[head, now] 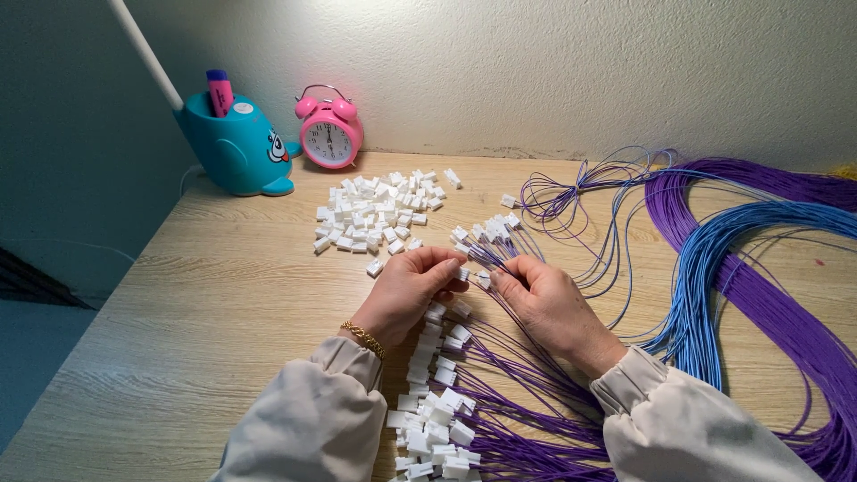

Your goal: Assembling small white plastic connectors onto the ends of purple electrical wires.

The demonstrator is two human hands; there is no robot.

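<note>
Far left on your wooden desk (205,303) you've got the teal whale-shaped pen holder (237,147) with a pink marker (219,92) stuck in it, and just to its right a pink alarm clock (329,132) up against the wall. Right of those, a bit nearer to you, sits the loose pile of small white plastic connectors (379,212), spread out flat and well apart from the clock.

Moving in, your left hand (409,290) is curled, fingertips pinched together on a white connector (462,273) right at the middle of the desk. There's a gold chain bracelet (363,337) on that wrist, and a beige sleeve (308,419) below it. Under and between your hands runs a line of finished pieces (433,393), white connectors already on purple wires, trailing down toward you.

Your right hand (544,299) is just beside the left, almost touching, fingers closed in a pinch on thin purple wires (486,259) that meet that same connector. Can't really tell how many strands you've got in there, too small to see. Just above your hands there's a little fan of wired connectors (486,232) lying on the desk.

Further right, thin looped wires (589,192), then the thick blue wire bundle (714,259), and at the far right the big purple wire bundle (786,312) sweeping off the edge.
</note>
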